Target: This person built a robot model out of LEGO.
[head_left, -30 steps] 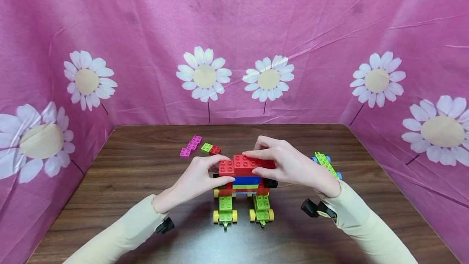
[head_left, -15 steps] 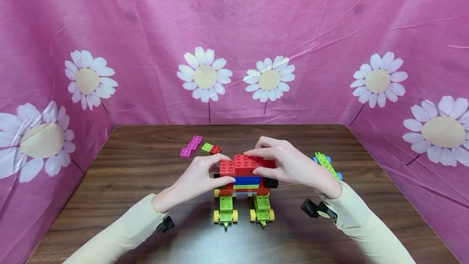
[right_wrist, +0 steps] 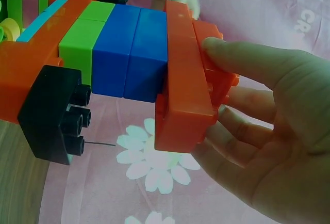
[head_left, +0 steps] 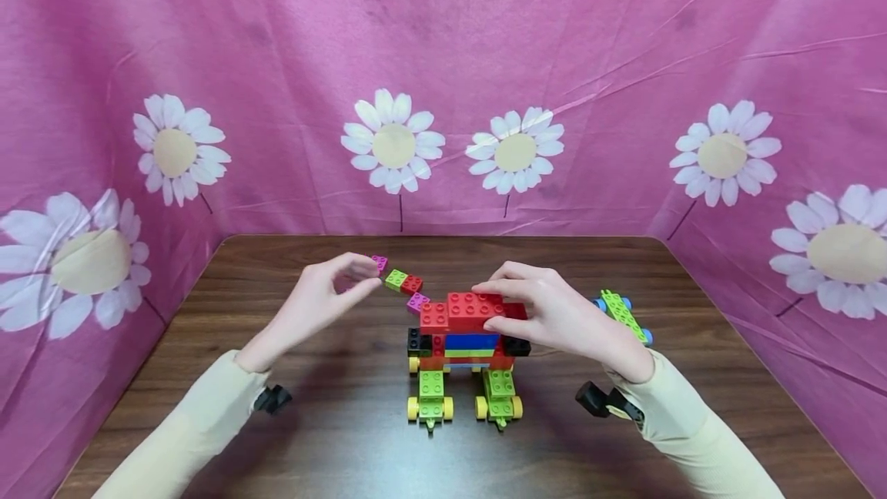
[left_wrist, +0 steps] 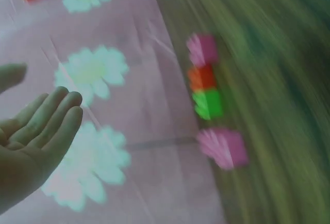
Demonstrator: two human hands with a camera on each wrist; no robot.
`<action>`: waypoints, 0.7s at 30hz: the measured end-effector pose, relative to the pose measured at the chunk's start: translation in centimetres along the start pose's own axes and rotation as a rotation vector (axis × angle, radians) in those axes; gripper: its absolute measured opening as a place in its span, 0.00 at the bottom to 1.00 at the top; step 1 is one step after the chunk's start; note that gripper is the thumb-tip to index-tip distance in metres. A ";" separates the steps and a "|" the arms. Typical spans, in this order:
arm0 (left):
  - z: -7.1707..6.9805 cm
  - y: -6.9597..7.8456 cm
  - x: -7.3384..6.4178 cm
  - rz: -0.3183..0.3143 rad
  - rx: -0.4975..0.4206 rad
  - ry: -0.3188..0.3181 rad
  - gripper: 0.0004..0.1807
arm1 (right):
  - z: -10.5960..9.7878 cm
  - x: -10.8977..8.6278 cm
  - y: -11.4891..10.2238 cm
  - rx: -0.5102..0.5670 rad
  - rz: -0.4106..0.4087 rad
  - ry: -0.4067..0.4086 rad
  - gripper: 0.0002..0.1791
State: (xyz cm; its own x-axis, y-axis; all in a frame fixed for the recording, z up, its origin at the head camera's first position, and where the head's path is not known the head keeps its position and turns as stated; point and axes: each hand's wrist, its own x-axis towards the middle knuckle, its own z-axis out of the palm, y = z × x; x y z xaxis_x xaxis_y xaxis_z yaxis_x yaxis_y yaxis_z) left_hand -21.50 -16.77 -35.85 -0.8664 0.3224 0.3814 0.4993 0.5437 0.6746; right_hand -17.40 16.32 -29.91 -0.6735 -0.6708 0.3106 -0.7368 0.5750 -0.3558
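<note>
A toy-brick build stands in front of me on green wheeled bases (head_left: 431, 395) with yellow wheels. Its body has a blue brick (head_left: 470, 342) in the middle, black bricks (head_left: 416, 341) jutting out at both sides and red bricks (head_left: 466, 310) across the top. My right hand (head_left: 550, 318) grips the top red bricks, the thumb on the near side and the fingers behind; the right wrist view shows this red brick layer (right_wrist: 188, 79) between them. My left hand (head_left: 319, 295) hangs in the air left of the build, holding nothing, its fingers (left_wrist: 56, 115) extended and thumb apart.
Behind the build lie a green brick (head_left: 396, 279), a red brick (head_left: 412, 284) and a pink brick (head_left: 418, 303). More pink (head_left: 379, 262) shows past my left fingertips. A green wheeled base (head_left: 621, 314) with blue wheels lies at the right. Flowered pink cloth (head_left: 450, 45) surrounds the wooden table (head_left: 291, 437).
My left hand has let go of the top red brick and moved left and up, covering part of the pink bricks. One pink brick behind the build came into view. My right hand keeps its grip.
</note>
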 end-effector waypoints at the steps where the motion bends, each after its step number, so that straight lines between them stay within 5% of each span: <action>1: -0.1 -0.8 0.3 -0.011 0.008 0.010 0.14 | 0.0 0.0 0.0 0.001 0.000 0.001 0.23; 11: 0.2 -9.4 2.3 -0.109 0.158 -0.047 0.16 | -0.1 -0.3 0.2 0.015 0.009 -0.005 0.22; 15: 0.7 -10.7 2.8 -0.166 0.154 -0.121 0.22 | -0.2 -0.5 0.3 0.008 0.004 -0.004 0.22; 21: 1.6 -11.0 3.1 -0.149 0.145 -0.188 0.26 | -0.5 -0.7 0.3 0.014 0.007 -0.004 0.22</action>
State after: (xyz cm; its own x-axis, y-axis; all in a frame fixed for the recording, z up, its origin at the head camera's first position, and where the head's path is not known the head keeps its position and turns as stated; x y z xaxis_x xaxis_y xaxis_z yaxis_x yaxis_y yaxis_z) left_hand -29.70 -20.47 -43.12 -0.9198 0.3618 0.1517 0.3750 0.6968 0.6114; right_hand -17.18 17.23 -29.82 -0.6787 -0.6684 0.3043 -0.7308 0.5733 -0.3706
